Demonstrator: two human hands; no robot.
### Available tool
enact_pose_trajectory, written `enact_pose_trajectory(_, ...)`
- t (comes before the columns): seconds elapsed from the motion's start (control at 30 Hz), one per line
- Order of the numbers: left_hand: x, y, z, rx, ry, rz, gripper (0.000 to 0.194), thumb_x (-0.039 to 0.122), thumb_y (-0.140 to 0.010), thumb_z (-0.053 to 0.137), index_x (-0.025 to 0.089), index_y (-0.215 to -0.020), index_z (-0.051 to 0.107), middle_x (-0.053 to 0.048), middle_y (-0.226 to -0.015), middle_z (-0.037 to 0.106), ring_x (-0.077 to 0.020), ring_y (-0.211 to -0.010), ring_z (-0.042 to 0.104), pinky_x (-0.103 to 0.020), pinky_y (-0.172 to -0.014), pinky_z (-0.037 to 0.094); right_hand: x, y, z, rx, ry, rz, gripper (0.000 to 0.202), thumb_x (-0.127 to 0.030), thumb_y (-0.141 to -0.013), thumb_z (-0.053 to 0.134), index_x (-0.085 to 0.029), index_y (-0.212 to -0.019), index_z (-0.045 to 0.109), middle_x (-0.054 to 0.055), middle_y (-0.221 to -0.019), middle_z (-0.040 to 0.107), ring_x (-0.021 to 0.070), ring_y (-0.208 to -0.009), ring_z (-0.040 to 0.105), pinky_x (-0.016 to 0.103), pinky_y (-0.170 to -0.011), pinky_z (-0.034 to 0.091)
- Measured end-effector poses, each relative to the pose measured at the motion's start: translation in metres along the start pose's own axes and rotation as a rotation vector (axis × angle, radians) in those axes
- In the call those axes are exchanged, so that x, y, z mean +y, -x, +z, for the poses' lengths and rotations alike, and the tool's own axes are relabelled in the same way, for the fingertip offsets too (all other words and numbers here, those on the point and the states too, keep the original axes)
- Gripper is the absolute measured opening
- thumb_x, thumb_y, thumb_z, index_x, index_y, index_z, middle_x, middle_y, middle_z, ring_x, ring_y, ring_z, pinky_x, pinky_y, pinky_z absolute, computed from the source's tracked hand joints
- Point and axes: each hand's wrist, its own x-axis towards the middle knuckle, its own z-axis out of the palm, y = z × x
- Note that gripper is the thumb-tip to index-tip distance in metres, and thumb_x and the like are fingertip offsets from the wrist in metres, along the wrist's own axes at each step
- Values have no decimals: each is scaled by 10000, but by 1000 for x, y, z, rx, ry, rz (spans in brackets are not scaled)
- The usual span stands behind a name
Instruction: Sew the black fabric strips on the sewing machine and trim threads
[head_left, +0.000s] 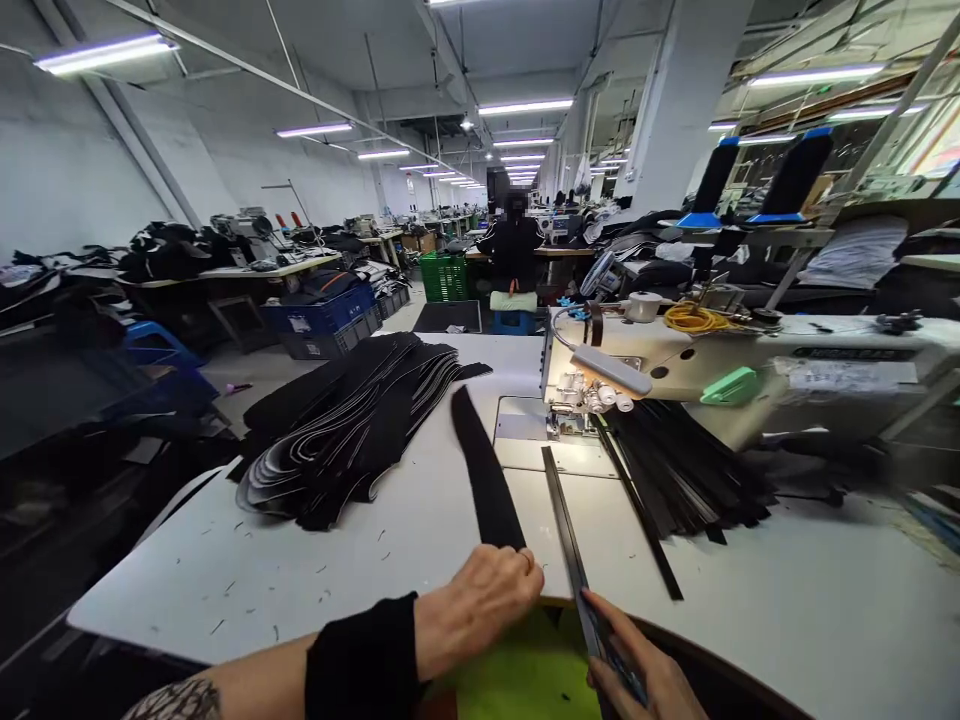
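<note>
My left hand (484, 600), closed with the knuckles up, grips the near end of a long black fabric piece (487, 475) at the table's front edge. The fabric's far end lies flat on the white table, left of the needle area. In the fingers of my right hand (637, 665) is a narrow black strip (564, 510), which runs forward toward the sewing machine (592, 390). A bluish-grey object (626, 670) shows against the right palm; its kind is unclear. Another narrow black strip (645, 520) extends from beside the presser foot toward me.
Left on the table (172, 590) lies a large stack of black fabric pieces (360, 420), with thread scraps nearby. A bundle of black strips (690, 470) rests under the machine arm. Light green material (525, 670) shows below the edge. A person (514, 245) sits ahead.
</note>
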Motion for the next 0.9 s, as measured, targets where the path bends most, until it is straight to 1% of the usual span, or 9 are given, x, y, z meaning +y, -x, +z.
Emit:
enact_pose_trajectory(0.07, -1, 13, -9, -34, 140, -32, 161, 142, -812, 514, 157, -966, 559, -95, -902, 617, -227, -777, 606, -313, -622, 463, -9, -15, -7, -52, 102, -57, 598, -379, -864, 316, -100, -1390, 254, 88, -859, 652, 208, -779, 624, 297, -708, 494)
enact_pose_trajectory(0.13, -11, 25, -22, -52, 320, -60, 345, 434, -836, 511, 203, -1089, 556, -88, -949, 627, -250, -846, 615, -351, -716, 472, -16, -29, -14, -113, 273, -105, 590, -279, -829, 341, -105, -1386, 259, 42, -695, 641, 210, -627, 615, 312, -612, 497)
enact_pose_trajectory(0.2, -28, 28, -34, -82, 524, -19, 502, 577, -826, 432, 251, -1200, 513, -72, -1040, 630, -248, -933, 608, -350, -802, 461, -20, -44, -20, -138, 499, -149, 564, -159, -749, 379, -153, -1312, 403, 35, -665, 644, 233, -608, 624, 334, -578, 497)
enact_pose_trajectory(0.3, -64, 1, -42, 26, 716, 21, 390, 432, -919, 319, 241, -1178, 540, -33, -1143, 611, -188, -1020, 581, -278, -874, 439, -27, -71, -32, -96, 678, -278, 591, -42, -676, 374, -184, -1238, 485, 89, -976, 658, 237, -782, 651, 341, -658, 521)
enact_pose_trajectory(0.4, -101, -54, -30, 300, 587, -203, 364, 303, -920, 332, 139, -1178, 528, -102, -1270, 523, -213, -1168, 486, -307, -983, 373, -33, -100, -44, -48, 693, -390, 591, -78, -737, 435, -173, -1319, 389, 143, -1346, 426, 248, -960, 617, 374, -772, 524)
enact_pose_trajectory(0.53, -132, -119, 3, 311, 356, -365, 569, 373, -896, 368, 10, -1330, 311, -229, -1424, 247, -280, -1334, 222, -411, -1080, 251, -32, -123, -50, -75, 756, -399, 538, -209, -786, 550, -170, -1304, 407, 153, -1388, 355, 275, -984, 605, 412, -782, 529)
enact_pose_trajectory(0.6, -138, -133, 18, 331, 274, -369, 638, 433, -887, 365, -3, -1343, 274, -244, -1424, 227, -290, -1340, 186, -448, -1085, 234, -29, -123, -49, -77, 795, -397, 504, -238, -794, 550, -140, -1277, 440, 167, -1378, 360, 284, -921, 629, 418, -723, 548)
enact_pose_trajectory(0.7, -139, -137, 30, 413, 190, -349, 519, 333, -902, 342, 15, -1312, 336, -227, -1399, 306, -268, -1323, 251, -444, -1079, 264, -23, -118, -46, -38, 906, -421, 521, -214, -774, 529, -87, -1271, 441, 206, -1368, 339, 286, -783, 660, 401, -582, 561)
enact_pose_trajectory(0.9, -113, -139, 22, 536, 317, -257, 397, 226, -932, 230, 68, -1166, 509, -159, -1247, 534, -184, -1199, 466, -316, -1026, 388, -13, -118, -51, -34, 1000, -450, 605, -158, -710, 446, -81, -1308, 387, 161, -1396, 298, 230, -672, 663, 349, -509, 549)
